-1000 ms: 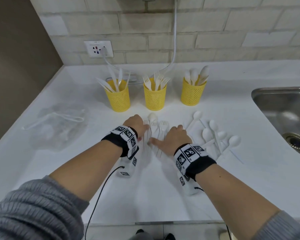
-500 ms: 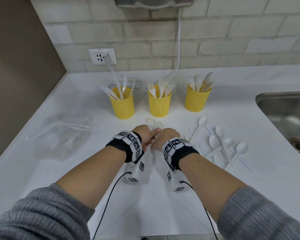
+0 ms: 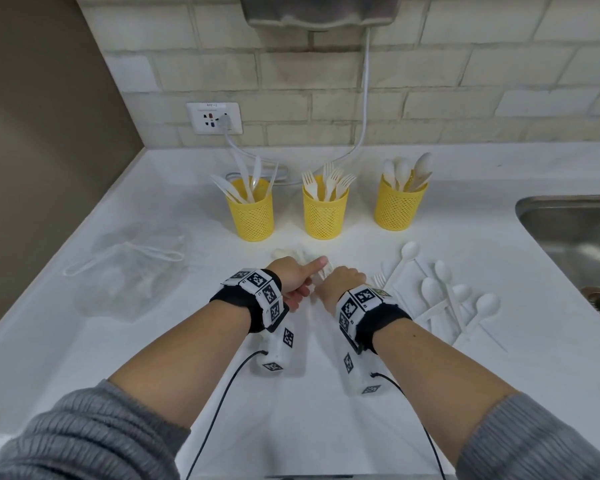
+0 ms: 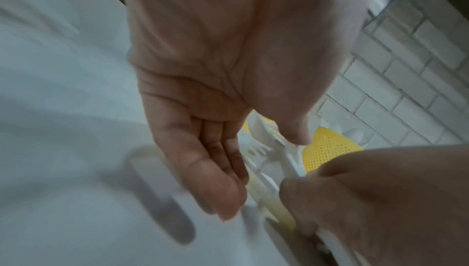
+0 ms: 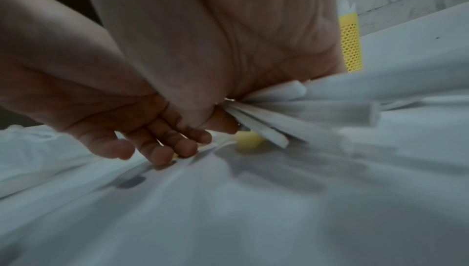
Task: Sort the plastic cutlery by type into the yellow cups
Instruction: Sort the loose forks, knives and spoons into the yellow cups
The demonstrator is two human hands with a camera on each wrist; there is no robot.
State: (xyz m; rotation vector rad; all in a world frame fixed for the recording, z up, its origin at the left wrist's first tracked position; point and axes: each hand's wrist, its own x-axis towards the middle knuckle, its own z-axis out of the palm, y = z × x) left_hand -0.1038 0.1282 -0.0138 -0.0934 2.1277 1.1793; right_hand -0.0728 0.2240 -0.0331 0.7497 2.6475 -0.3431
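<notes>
Three yellow mesh cups stand in a row: the left cup (image 3: 252, 216) holds knives, the middle cup (image 3: 324, 214) forks, the right cup (image 3: 399, 209) spoons. In front of them my hands meet over a bundle of white cutlery (image 5: 269, 121). My right hand (image 3: 340, 278) grips the bundle's handles between thumb and fingers. My left hand (image 3: 291, 277) has nearly straight fingers, and its thumb rests on the bundle (image 4: 279, 150), where fork tines and a spoon bowl show. Its fingertips (image 5: 162, 160) touch the counter. Several loose spoons (image 3: 444, 296) lie to the right.
A loose fork (image 3: 380, 280) lies beside the spoons. A crumpled clear plastic bag (image 3: 129, 271) lies on the left of the white counter. A steel sink (image 3: 575, 237) is set in at the right. A wall socket (image 3: 213, 117) and its cable sit behind the cups.
My hands were spread over scattered cutlery on the counter. They have come together and gathered it into a bundle, which the right hand now grips. The view has tilted upward.
</notes>
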